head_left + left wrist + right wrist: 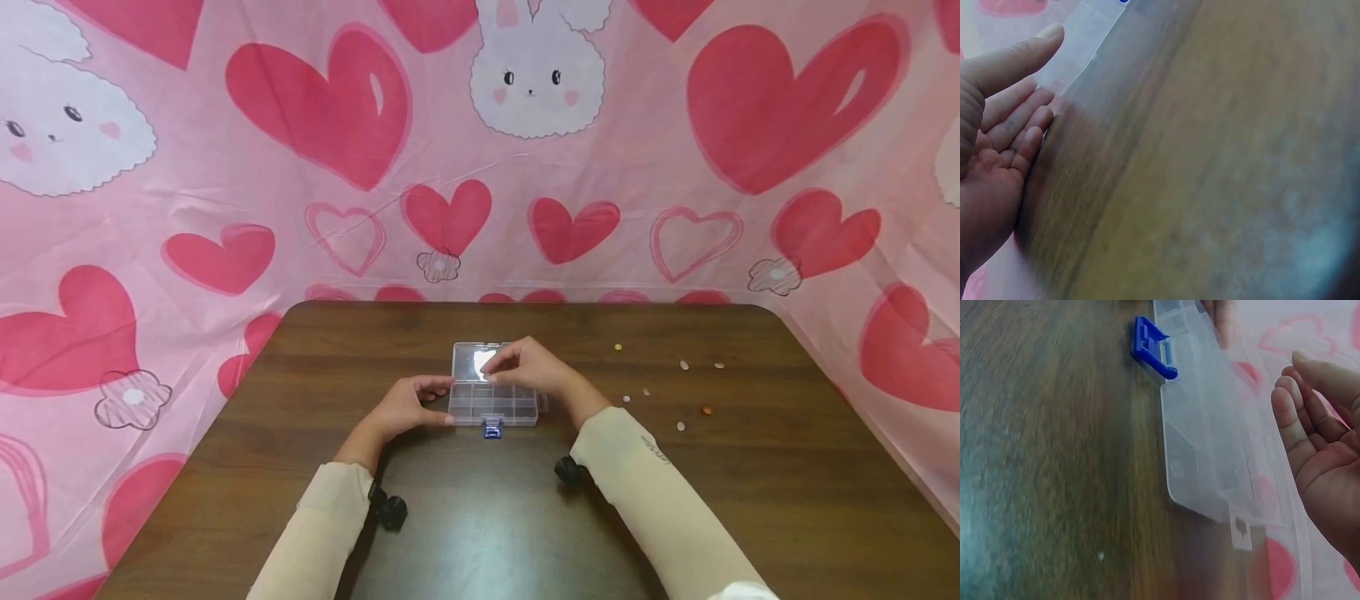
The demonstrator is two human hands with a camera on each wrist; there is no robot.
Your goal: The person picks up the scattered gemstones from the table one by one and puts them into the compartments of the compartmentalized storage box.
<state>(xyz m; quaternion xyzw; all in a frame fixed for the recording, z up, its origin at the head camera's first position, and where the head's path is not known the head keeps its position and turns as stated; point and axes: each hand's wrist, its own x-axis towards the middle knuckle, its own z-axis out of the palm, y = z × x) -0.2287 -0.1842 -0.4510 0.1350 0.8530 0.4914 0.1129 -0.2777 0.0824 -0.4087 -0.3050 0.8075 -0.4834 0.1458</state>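
Note:
A clear plastic compartment box [471, 414] stands on the table, its hinged lid [465, 358] tipped back and a blue latch [492, 430] at its front. My left hand [401, 408] rests at the box's left end, thumb by the front corner and fingers by the back. In the left wrist view those fingers [1019, 122] are loosely bent beside the end wall. Above the box, my right hand [532, 367] has thumb and fingertips drawn close together, overlapping the lid. Whether a small thing sits between those fingertips [1285, 403], I cannot tell.
Several small pieces lie scattered on the table right of the box, among them a yellow one [618, 347], an orange-brown one [707, 410] and a pale one [681, 426]. A pink heart-patterned cloth [637, 150] hangs behind the wooden table [337, 333].

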